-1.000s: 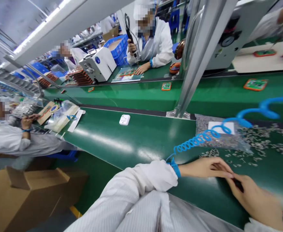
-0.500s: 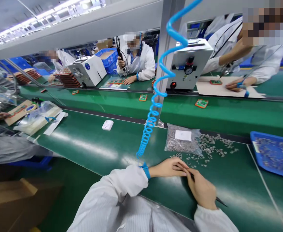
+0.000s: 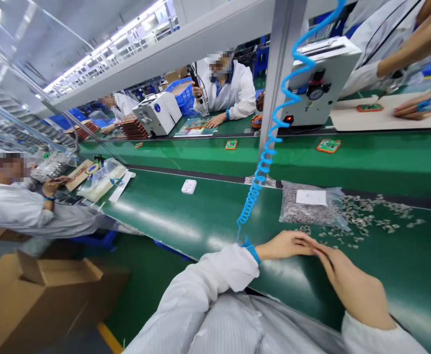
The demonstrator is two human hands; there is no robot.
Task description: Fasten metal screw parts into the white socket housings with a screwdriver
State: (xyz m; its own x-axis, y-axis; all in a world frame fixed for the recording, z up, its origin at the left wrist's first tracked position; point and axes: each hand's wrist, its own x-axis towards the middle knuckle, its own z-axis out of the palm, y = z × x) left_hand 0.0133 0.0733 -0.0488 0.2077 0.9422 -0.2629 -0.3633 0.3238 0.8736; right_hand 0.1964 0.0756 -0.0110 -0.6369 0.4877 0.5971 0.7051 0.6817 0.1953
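Observation:
My left hand (image 3: pixel 287 244) is closed, thumb and fingers pressed together, with a blue wrist strap (image 3: pixel 251 250) tied to a coiled blue cord (image 3: pixel 261 174). My right hand (image 3: pixel 360 285) bends toward it, and the fingertips of both hands meet over the green bench. Whatever sits between the fingertips is hidden. A slim black tweezers-like tool (image 3: pixel 401 324) lies in my right hand; only a dark bit shows by the wrist. Just beyond the hands are a clear bag of small metal parts (image 3: pixel 305 209) with a white label and many loose metal parts (image 3: pixel 370 214).
A white socket block (image 3: pixel 189 186) lies on the green bench (image 3: pixel 156 216). Behind a metal post (image 3: pixel 279 78), circuit boards (image 3: pixel 328 145) rest on a green strip. Co-workers sit opposite and at left. A cardboard box (image 3: pixel 45 300) stands on the floor at lower left.
The view has swung left, so the bench and hands appear further right and the blue tray has left the frame. The two hands stay together; less of the black tool shows.

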